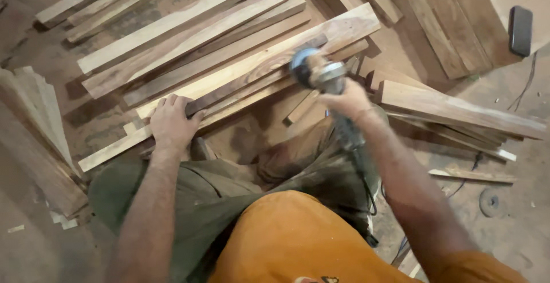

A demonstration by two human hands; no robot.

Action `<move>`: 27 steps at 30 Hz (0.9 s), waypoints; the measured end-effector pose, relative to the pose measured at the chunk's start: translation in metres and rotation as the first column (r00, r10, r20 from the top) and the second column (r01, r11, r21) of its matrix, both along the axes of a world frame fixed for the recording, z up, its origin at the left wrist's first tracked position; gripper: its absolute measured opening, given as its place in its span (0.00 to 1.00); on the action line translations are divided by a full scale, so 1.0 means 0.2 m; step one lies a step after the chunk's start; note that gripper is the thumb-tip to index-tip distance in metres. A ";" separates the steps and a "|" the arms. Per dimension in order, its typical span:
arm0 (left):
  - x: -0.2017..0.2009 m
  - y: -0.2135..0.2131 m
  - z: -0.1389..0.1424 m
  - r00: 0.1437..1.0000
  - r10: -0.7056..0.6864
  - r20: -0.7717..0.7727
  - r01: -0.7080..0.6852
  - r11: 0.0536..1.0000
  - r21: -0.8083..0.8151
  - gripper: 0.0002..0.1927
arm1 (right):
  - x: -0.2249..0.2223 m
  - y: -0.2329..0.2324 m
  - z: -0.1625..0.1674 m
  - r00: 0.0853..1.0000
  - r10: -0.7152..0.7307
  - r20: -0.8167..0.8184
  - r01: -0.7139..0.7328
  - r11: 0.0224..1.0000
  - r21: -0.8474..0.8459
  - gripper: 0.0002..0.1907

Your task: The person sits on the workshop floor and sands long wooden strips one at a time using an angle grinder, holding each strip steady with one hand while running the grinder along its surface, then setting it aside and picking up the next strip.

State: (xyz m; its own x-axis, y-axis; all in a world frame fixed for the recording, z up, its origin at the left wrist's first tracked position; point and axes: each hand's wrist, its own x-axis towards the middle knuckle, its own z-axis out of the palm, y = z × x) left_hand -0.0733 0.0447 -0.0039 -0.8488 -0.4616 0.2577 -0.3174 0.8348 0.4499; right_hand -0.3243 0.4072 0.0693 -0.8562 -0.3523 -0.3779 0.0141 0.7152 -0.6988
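The dusty workshop floor (46,243) was strewn with long wooden planks, and the left hand (171,124) lay spread, pressing the near end of one dark plank (252,71). Just right of that plank, the right hand (348,101) wrapped tight around an angle grinder (316,72); a black sanding block (520,30) lay far right.

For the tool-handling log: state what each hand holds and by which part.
The right hand grips an angle grinder around its body, just behind the head. The left hand holds nothing; it presses flat on a wooden plank, fingers spread over its near end.
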 end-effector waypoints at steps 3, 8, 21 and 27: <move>-0.01 0.01 0.00 1.000 -0.009 0.018 0.009 1.000 0.014 0.18 | 0.14 -0.10 -0.03 0.989 0.131 -0.075 -0.125 0.989 0.082 0.31; -0.01 0.00 0.01 0.999 -0.008 0.054 0.007 1.000 0.002 0.19 | 0.02 -0.15 -0.05 0.963 0.216 -0.159 -0.186 0.966 0.181 0.33; 0.00 -0.01 0.00 1.000 -0.014 -0.020 0.014 1.000 0.015 0.18 | -0.28 0.26 0.02 0.980 -0.171 -0.104 0.161 0.982 -0.101 0.21; 0.05 -0.06 0.04 0.994 -0.079 0.071 0.071 0.992 0.106 0.22 | -0.09 0.43 0.06 0.966 -0.123 0.229 0.235 0.787 -0.570 0.17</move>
